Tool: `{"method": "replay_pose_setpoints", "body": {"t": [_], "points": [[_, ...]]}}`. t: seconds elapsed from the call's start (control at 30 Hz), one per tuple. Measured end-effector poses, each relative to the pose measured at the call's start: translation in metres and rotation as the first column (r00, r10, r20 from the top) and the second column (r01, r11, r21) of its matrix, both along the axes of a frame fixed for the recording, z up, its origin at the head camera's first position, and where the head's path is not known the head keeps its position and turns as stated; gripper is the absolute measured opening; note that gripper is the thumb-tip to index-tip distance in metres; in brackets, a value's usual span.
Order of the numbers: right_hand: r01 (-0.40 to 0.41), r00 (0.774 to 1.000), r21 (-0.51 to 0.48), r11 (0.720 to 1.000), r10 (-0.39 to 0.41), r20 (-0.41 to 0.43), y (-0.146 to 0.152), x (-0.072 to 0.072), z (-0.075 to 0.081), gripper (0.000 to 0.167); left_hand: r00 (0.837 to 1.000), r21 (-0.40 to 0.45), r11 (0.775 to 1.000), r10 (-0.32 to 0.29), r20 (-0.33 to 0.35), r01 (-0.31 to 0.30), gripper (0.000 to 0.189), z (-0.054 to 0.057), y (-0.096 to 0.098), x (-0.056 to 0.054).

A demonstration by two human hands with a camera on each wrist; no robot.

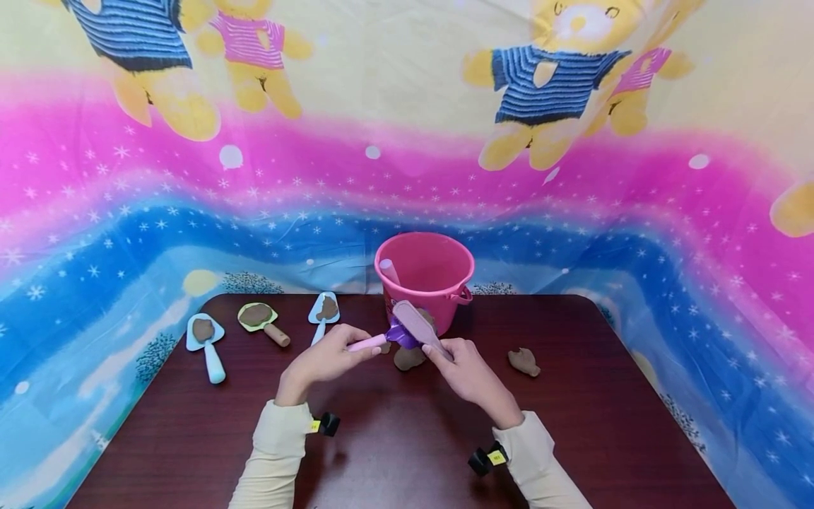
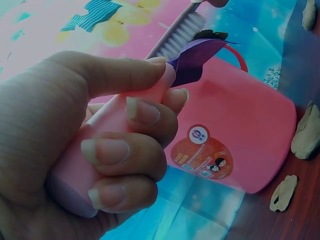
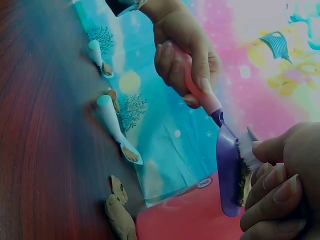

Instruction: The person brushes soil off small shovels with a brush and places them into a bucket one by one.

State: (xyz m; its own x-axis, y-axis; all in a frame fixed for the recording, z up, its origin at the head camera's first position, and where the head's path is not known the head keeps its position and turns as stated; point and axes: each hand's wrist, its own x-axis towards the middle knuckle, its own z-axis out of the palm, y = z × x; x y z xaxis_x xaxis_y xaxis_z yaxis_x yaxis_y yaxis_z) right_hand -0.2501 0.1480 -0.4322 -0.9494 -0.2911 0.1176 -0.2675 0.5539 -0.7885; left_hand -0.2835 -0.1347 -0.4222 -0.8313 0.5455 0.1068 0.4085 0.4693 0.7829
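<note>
My left hand (image 1: pixel 327 355) grips the pink handle of a toy shovel (image 2: pixel 120 115), fingers curled round it and thumb near its neck. The shovel's purple blade (image 3: pixel 228 170) carries a brown clay-like lump (image 3: pixel 245 186). A brush (image 1: pixel 416 326) with a flat back is in my right hand (image 1: pixel 469 373), held by its handle. Its white bristles (image 2: pixel 182 36) face the blade and meet the lump's edge. Both tools are raised in front of the pink bucket (image 2: pixel 240 115). Part of the brush handle is hidden by my fingers.
A pale stick (image 1: pixel 388 271) leans inside the bucket. Brown pieces (image 1: pixel 409 358) lie before it, another piece (image 1: pixel 524 361) to the right. On the left lie two light-blue shovels (image 1: pixel 214 364) and a green one with a wooden handle (image 1: pixel 276 334), each bearing brown material. A printed cloth stands behind.
</note>
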Motion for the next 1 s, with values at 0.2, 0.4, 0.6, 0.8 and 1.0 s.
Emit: {"method": "replay_pose_setpoints", "body": {"t": [0.2, 0.4, 0.6, 0.8, 1.0], "points": [[0.028, 1.000, 0.005, 1.000, -0.028, -0.009, 0.006, -0.003, 0.000, 0.042, 1.000, -0.005, 1.000, 0.010, 0.009, -0.010, 0.022, 0.001, -0.007, 0.000], [0.098, 0.995, -0.016, 0.995, -0.098, -0.015, 0.015, -0.007, -0.002, 0.040, 0.999, 0.023, 0.999, 0.032, -0.015, -0.032, 0.023, 0.005, -0.017, 0.001], [0.082, 0.997, -0.019, 0.996, -0.082, -0.008, 0.016, -0.009, -0.003, 0.043, 0.999, 0.023, 0.999, 0.039, -0.022, -0.039, 0.026, 0.008, -0.023, 0.000], [0.099, 0.995, -0.016, 0.995, -0.100, -0.015, 0.016, -0.009, -0.003, 0.040, 0.999, 0.024, 0.999, 0.038, -0.007, -0.038, 0.024, 0.006, -0.022, -0.001], [0.092, 0.996, -0.040, 0.995, -0.093, -0.009, 0.013, -0.006, 0.000, 0.037, 1.000, 0.044, 0.999, 0.019, -0.013, -0.019, 0.020, 0.003, -0.020, -0.002]]}}
